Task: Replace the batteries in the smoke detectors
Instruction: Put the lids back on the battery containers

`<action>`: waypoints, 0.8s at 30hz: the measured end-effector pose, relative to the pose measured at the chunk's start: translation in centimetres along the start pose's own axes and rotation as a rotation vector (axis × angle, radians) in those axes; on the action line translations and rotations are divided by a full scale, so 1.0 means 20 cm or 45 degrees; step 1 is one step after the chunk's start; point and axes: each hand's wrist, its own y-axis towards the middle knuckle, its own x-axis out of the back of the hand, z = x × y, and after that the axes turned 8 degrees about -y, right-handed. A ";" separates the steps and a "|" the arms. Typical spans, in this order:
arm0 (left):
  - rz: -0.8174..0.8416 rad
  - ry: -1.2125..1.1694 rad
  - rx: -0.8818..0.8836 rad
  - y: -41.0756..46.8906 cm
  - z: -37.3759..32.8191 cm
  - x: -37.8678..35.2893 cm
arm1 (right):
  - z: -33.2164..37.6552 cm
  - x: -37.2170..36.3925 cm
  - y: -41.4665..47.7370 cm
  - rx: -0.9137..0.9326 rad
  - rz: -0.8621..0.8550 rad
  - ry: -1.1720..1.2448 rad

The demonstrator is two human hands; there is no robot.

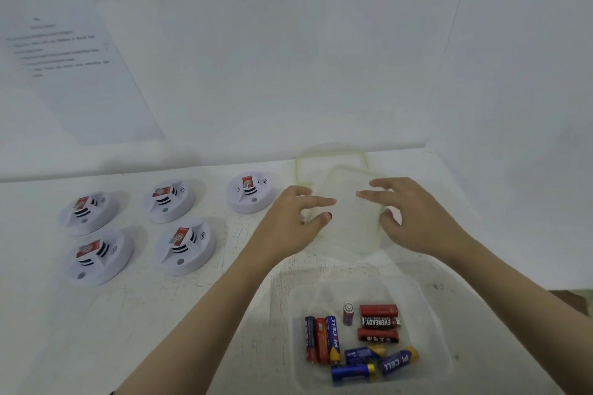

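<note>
One view only: the camera sits on your head, wide-angle, looking forward and down. Your forearms enter from the bottom edge, and both hands, left point(290, 221) and right point(414, 215), sit mid-frame, near the lens. The counter point(160, 314) fills the lower half, close up; the wall point(288, 58) takes the upper half, its lines bent by the lens. No second view shares anything.

Matt white plastic smoke detectors point(138, 228), glossy-wrapped batteries point(359, 343) in a translucent plastic tub point(430, 314), scuffed white tabletop point(96, 330), printed paper sheet point(80, 67)
</note>
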 end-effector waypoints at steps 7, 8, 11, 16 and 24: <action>0.166 0.243 -0.054 -0.04 -0.04 0.02 | 0.08 0.05 -0.02 -0.031 0.558 0.205; 0.218 0.232 -0.070 -0.04 -0.03 0.02 | 0.08 0.05 -0.02 -0.027 0.578 0.184; 0.261 0.310 -0.119 -0.03 -0.02 0.01 | 0.09 0.03 -0.03 -0.017 0.579 0.108; 0.149 0.412 -0.235 -0.04 0.01 -0.04 | 0.10 0.01 -0.02 -0.008 0.559 0.051; -0.036 0.148 -0.322 -0.01 0.09 0.03 | 0.02 0.08 0.01 0.060 0.647 0.068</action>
